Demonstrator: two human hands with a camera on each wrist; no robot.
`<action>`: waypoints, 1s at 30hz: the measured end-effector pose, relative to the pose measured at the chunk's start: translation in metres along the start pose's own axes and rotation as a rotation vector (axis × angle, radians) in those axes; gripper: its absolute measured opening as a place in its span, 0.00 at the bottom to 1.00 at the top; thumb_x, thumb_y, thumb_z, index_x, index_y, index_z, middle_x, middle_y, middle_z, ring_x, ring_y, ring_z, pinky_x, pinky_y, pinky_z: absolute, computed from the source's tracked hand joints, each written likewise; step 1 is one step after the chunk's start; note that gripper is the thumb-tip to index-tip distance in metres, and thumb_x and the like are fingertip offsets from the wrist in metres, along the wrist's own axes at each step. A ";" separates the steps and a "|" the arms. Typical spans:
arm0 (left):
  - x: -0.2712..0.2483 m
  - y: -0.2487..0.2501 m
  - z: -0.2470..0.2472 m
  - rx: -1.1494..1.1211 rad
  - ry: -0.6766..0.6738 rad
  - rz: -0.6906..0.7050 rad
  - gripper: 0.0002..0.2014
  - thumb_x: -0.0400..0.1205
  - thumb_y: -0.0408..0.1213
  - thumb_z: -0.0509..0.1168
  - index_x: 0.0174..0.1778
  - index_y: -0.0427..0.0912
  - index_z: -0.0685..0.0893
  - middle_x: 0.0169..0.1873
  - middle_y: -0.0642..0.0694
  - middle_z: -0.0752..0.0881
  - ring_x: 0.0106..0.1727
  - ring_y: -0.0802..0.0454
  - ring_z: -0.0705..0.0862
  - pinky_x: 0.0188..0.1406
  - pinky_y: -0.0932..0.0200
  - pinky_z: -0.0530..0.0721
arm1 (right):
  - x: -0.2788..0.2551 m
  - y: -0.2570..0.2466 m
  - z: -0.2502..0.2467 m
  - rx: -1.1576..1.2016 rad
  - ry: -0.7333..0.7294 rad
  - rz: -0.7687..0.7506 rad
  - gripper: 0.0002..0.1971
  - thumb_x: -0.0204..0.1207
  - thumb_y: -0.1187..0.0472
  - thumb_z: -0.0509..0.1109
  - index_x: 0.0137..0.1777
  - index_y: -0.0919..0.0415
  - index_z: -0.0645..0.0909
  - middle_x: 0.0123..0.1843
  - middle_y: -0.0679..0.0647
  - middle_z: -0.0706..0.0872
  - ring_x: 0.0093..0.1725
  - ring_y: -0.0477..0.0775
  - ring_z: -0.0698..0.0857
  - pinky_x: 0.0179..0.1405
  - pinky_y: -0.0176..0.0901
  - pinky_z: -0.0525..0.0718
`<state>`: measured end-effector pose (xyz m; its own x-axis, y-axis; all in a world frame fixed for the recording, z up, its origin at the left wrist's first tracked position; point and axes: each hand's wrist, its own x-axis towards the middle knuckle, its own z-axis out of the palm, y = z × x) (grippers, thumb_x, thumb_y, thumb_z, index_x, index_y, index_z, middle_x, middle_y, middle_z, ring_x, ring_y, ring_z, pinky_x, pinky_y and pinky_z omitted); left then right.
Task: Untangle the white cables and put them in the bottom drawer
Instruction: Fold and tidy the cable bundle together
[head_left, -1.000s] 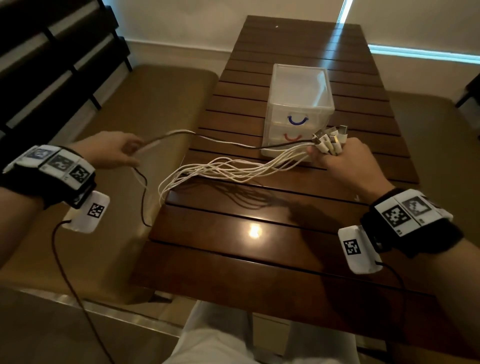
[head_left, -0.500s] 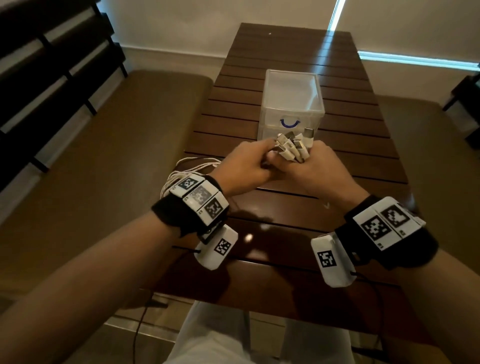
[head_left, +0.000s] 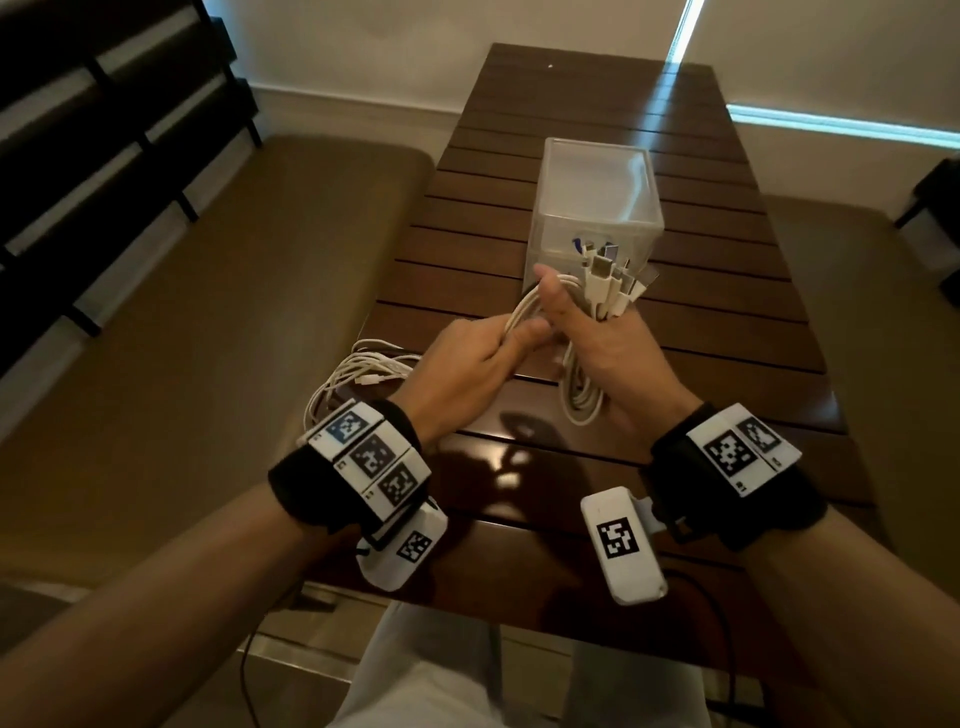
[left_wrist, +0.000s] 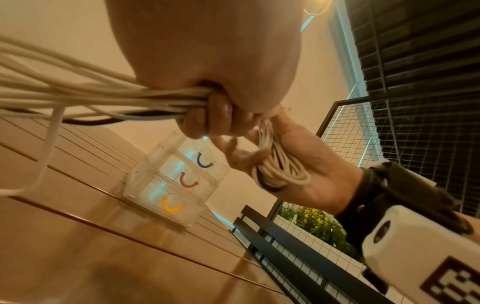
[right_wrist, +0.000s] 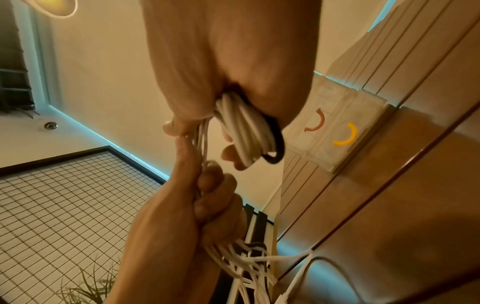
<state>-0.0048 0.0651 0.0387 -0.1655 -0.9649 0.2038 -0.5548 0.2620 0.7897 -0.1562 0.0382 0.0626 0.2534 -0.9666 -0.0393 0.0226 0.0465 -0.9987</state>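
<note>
Coiling step: right hand (head_left: 605, 338) grips looped bundle of white charging cables (head_left: 582, 395), left hand (head_left: 470, 358) feeds strands. Next: open yellow-handled bottom drawer of clear plastic drawer unit (left_wrist: 171, 203) (shut now).

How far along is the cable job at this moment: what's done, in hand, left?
Done: the white cables are gathered, plug ends bunched above the right hand.
In hand: the right hand holds a looped coil; the left hand grips the trailing strands, loose lengths lying on the table.
Left: finish coiling, open the bottom drawer, still closed, and stow them.
</note>
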 end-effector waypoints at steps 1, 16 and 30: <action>-0.001 0.002 0.002 -0.008 0.000 -0.009 0.22 0.86 0.60 0.50 0.29 0.55 0.73 0.25 0.55 0.77 0.26 0.58 0.75 0.30 0.55 0.72 | 0.001 0.001 0.001 0.059 -0.017 0.031 0.27 0.72 0.45 0.75 0.65 0.62 0.83 0.55 0.57 0.90 0.57 0.55 0.89 0.59 0.57 0.87; 0.010 0.014 -0.005 0.377 -0.376 0.111 0.29 0.81 0.62 0.61 0.67 0.42 0.74 0.54 0.48 0.80 0.48 0.52 0.82 0.53 0.55 0.81 | -0.001 -0.010 0.009 0.194 -0.106 0.154 0.15 0.81 0.58 0.70 0.61 0.68 0.84 0.61 0.57 0.90 0.59 0.49 0.89 0.54 0.48 0.89; 0.006 0.003 0.022 -0.109 -0.118 -0.193 0.17 0.62 0.46 0.67 0.43 0.44 0.83 0.37 0.44 0.88 0.40 0.43 0.87 0.43 0.40 0.88 | -0.003 0.004 0.017 0.143 -0.050 0.078 0.08 0.80 0.54 0.71 0.50 0.59 0.84 0.57 0.60 0.91 0.63 0.58 0.87 0.71 0.65 0.79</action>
<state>-0.0254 0.0605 0.0300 -0.1627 -0.9864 -0.0213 -0.4955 0.0630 0.8663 -0.1403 0.0452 0.0592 0.3074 -0.9450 -0.1115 0.1378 0.1602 -0.9774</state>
